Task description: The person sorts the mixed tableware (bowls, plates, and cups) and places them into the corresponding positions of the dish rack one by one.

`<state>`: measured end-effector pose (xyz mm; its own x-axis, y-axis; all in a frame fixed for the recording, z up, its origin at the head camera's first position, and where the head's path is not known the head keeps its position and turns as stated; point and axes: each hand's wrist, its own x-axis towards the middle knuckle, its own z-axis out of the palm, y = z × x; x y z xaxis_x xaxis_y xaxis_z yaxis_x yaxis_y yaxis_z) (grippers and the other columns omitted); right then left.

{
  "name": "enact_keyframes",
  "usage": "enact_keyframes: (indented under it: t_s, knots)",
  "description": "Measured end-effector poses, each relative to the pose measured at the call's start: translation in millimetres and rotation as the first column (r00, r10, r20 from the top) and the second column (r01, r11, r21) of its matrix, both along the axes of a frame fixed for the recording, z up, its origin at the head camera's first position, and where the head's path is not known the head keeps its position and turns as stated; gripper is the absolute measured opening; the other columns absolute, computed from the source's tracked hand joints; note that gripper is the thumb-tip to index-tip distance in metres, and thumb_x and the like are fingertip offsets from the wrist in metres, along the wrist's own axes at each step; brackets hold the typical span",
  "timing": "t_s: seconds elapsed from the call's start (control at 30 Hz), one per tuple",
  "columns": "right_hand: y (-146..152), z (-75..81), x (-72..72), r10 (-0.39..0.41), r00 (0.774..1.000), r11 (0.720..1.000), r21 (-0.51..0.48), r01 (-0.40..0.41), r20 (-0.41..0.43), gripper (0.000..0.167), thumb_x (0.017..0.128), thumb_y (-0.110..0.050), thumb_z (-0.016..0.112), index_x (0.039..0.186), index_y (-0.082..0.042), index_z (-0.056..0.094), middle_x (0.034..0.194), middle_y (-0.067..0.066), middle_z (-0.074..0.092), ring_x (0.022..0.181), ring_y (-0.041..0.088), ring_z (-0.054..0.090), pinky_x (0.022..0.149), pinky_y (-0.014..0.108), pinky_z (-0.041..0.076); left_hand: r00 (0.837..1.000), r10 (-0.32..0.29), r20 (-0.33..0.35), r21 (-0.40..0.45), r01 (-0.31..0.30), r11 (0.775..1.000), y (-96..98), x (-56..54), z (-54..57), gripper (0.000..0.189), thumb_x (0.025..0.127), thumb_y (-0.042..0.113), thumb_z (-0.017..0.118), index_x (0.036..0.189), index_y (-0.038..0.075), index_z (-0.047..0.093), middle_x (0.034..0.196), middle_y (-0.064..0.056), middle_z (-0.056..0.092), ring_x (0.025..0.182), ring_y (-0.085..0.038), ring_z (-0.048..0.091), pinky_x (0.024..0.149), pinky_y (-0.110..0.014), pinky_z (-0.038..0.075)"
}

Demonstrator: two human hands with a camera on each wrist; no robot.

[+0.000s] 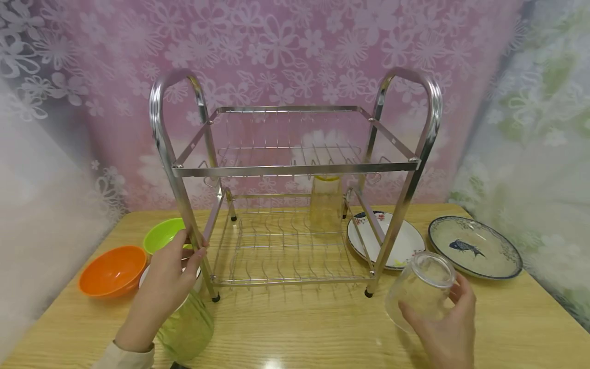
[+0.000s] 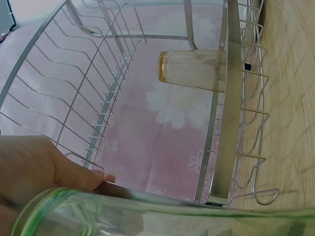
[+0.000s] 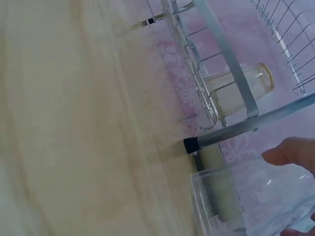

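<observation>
A two-tier metal dish rack stands on the table. My left hand grips its left front post; in the left wrist view the thumb lies against the metal. A green-tinted glass stands just below this hand. In my right hand is a clear glass, held between thumb and fingers to the right of the rack, tilted with its narrower end up. Inside the rack, toward the right of the lower tier, stands a yellow-tinted glass, also visible in the right wrist view.
To the left lie an orange bowl, a lime green bowl and a white-rimmed piece mostly behind my left hand. A white plate and a fish-patterned plate lie on the right. Flowered cloth hangs behind.
</observation>
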<state>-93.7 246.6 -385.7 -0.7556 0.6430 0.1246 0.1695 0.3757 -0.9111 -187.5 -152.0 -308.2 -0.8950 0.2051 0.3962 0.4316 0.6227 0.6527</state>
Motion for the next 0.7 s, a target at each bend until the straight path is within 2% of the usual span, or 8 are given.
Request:
enact_keyframes:
  t_s: [0.17,0.23,0.33,0.53,0.7]
  knots:
    - [7.3,-4.6,0.4,0.086,0.993,0.992,-0.102,-0.077,0.081,0.119,0.074,-0.022,0.085,0.154,-0.014,-0.003,0.154,0.029,0.012,0.139,0.049,0.017,0.109,0.066,0.022,1.000,0.004,-0.017,-0.014,-0.004,1.000,0.3,-0.8,0.4,0.017,0.094,-0.003,0.057,0.110,0.000,0.052,0.111,-0.020,0.065,0.098,-0.039,0.066,0.079,-0.048,0.058]
    - [7.3,-5.1,-1.1,0.134,0.986,0.985,-0.124,-0.122,0.100,0.118,0.076,-0.025,0.084,0.154,-0.012,-0.003,0.154,0.029,0.012,0.139,0.051,0.016,0.110,0.067,0.021,1.000,0.005,-0.020,-0.015,-0.006,1.000,-0.2,-0.8,0.6,0.017,0.094,-0.003,0.057,0.110,-0.001,0.051,0.111,-0.020,0.065,0.099,-0.040,0.066,0.079,-0.048,0.058]
    - [5.7,-5.7,-3.2,0.168,0.978,0.983,-0.092,-0.157,0.124,0.114,0.076,-0.028,0.084,0.153,-0.008,0.003,0.151,0.030,0.021,0.138,0.052,0.019,0.107,0.070,0.023,1.000,0.002,-0.016,-0.009,-0.002,1.000,-0.8,-0.3,-0.1,0.018,0.094,-0.004,0.057,0.111,-0.002,0.051,0.112,-0.021,0.064,0.100,-0.041,0.065,0.080,-0.048,0.057]
    - [2.4,-8.8,-3.7,0.144,0.984,0.989,-0.039,-0.140,0.101,0.110,0.074,-0.027,0.085,0.153,-0.006,0.011,0.146,0.031,0.032,0.133,0.053,0.028,0.104,0.070,0.027,1.000,0.001,-0.021,-0.002,-0.001,1.000,-0.2,-0.2,-2.0,0.018,0.093,-0.006,0.057,0.110,-0.003,0.051,0.110,-0.021,0.064,0.098,-0.040,0.066,0.080,-0.048,0.057]
    - [0.4,-7.8,-2.7,0.086,0.991,0.996,0.002,-0.086,0.099,0.108,0.071,-0.034,0.087,0.151,-0.007,0.020,0.141,0.031,0.040,0.128,0.053,0.037,0.101,0.069,0.034,0.999,0.003,-0.035,-0.008,-0.003,1.000,-0.1,-0.2,-1.7,0.018,0.092,-0.006,0.057,0.109,-0.002,0.051,0.110,-0.021,0.064,0.097,-0.040,0.066,0.079,-0.048,0.057]
